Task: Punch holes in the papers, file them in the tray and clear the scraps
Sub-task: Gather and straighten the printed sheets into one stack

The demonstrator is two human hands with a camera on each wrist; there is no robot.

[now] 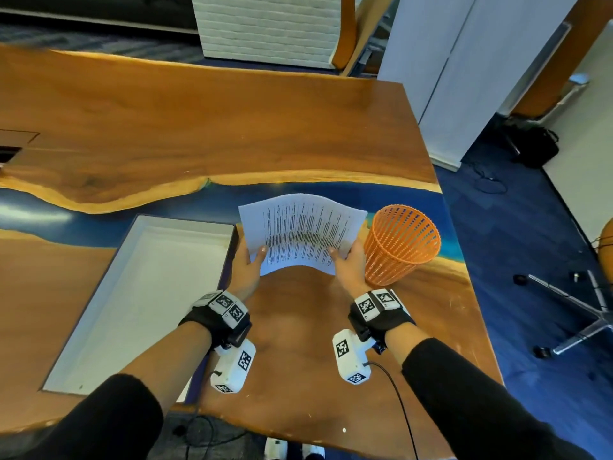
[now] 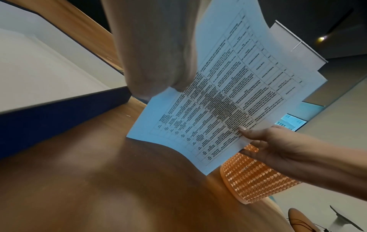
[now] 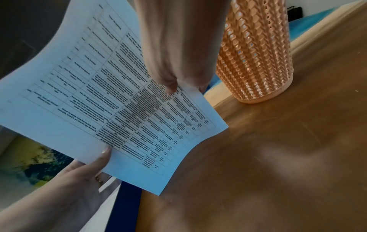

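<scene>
A stack of printed papers (image 1: 300, 229) with table text is held above the wooden table, bowed in the middle. My left hand (image 1: 247, 263) grips its left edge, thumb on top and fingers beneath. My right hand (image 1: 348, 262) grips the right edge the same way. The left wrist view shows the papers (image 2: 228, 97) with the right hand (image 2: 268, 141) pinching their far edge. In the right wrist view the papers (image 3: 103, 100) hang over the table with the left hand (image 3: 87, 169) under their lower edge. A white tray (image 1: 139, 293) with dark outer walls lies just left of the papers. No hole punch is in view.
An orange mesh waste basket (image 1: 399, 244) stands upright right beside my right hand, also seen as the basket (image 3: 256, 51) in the right wrist view. The table's right edge (image 1: 464, 260) drops to blue carpet. A chair base (image 1: 580, 310) stands on the floor at right.
</scene>
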